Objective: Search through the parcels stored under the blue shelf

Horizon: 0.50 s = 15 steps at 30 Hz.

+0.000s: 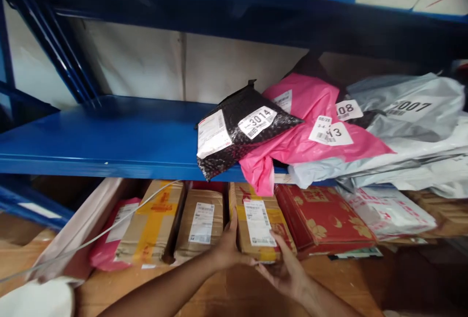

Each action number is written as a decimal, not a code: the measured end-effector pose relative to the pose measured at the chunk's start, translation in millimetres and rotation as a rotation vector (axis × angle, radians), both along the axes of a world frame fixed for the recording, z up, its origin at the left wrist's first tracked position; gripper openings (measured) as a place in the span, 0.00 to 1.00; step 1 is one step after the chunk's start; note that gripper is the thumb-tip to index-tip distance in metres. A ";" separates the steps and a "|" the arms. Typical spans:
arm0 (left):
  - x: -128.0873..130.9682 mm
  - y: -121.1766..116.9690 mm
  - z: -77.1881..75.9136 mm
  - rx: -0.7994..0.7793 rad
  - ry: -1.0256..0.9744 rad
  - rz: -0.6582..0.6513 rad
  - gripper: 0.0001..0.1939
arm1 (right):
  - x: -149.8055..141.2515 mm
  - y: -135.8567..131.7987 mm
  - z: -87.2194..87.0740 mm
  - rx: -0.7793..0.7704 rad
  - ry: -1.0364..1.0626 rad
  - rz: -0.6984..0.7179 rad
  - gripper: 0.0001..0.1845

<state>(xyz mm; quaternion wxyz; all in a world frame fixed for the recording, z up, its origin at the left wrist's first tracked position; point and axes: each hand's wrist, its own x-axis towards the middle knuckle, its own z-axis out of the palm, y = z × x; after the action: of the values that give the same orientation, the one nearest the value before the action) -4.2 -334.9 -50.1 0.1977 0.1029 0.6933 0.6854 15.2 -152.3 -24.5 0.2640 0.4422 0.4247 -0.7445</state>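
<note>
A brown cardboard parcel [260,219] with yellow tape and a white shipping label stands on the lower shelf, under the blue shelf. My left hand [229,246] grips its left side, fingers curled against the box. Cupped under the box's front right corner is my right hand [283,268], with fingers reaching up its face. Both hands hold this parcel. A second taped box [199,222] stands just to its left, and a red box with gold flowers [321,217] lies just to its right.
The blue metal shelf [109,136] above carries a black mailer [237,134], a pink mailer [310,127] and grey mailers [413,127] on its right half. Lower left hold a yellow-taped box [153,224], a pink bag [109,239] and a white cable [91,241].
</note>
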 end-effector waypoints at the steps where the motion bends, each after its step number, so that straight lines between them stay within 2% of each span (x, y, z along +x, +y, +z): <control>1: -1.5 -9.6 13.6 -0.025 0.000 -0.052 0.72 | 0.6 -2.3 5.9 0.031 0.008 -0.025 0.24; 2: -1.7 -22.6 27.6 -0.064 -0.014 -0.100 0.68 | 2.6 -2.7 9.3 0.058 0.006 -0.030 0.24; 4: 5.0 -55.5 50.8 -0.219 -0.029 -0.155 0.52 | 12.7 0.3 9.1 0.100 -0.024 0.053 0.26; 6: 25.2 -90.0 57.3 -0.353 -0.148 -0.140 0.43 | 28.3 1.7 1.4 0.124 -0.070 0.269 0.26; 7: 40.2 -104.6 51.8 -0.387 -0.276 -0.160 0.45 | 36.2 -1.0 -4.7 0.125 -0.085 0.395 0.27; 8: 57.3 -116.1 40.5 -0.399 -0.406 -0.188 0.48 | 43.0 -7.1 -12.5 0.119 -0.089 0.496 0.30; 9: 74.8 -123.9 24.6 -0.376 -0.533 -0.161 0.52 | 47.8 -16.9 -21.9 0.095 -0.083 0.562 0.34; 10: 91.2 -128.1 5.8 -0.303 -0.657 -0.051 0.58 | 50.5 -30.0 -32.8 0.061 -0.064 0.587 0.39; 12: 113.6 -127.3 -32.3 -0.169 -0.761 0.278 0.64 | 49.0 -63.4 -58.1 0.026 0.011 0.531 0.44; 14: 116.8 -119.8 -59.4 -0.089 -0.709 0.480 0.54 | 40.9 -98.2 -84.5 0.095 0.101 0.401 0.42; 15: 111.6 -115.4 -66.6 -0.047 -0.690 0.543 0.48 | 35.7 -112.9 -96.6 0.131 0.129 0.337 0.39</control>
<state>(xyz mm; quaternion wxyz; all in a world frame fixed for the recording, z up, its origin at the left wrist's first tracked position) 107.4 -450.2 -116.7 0.2325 -0.3224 0.6041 0.6907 50.9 -265.2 -121.1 0.3279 0.3325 0.5565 -0.6872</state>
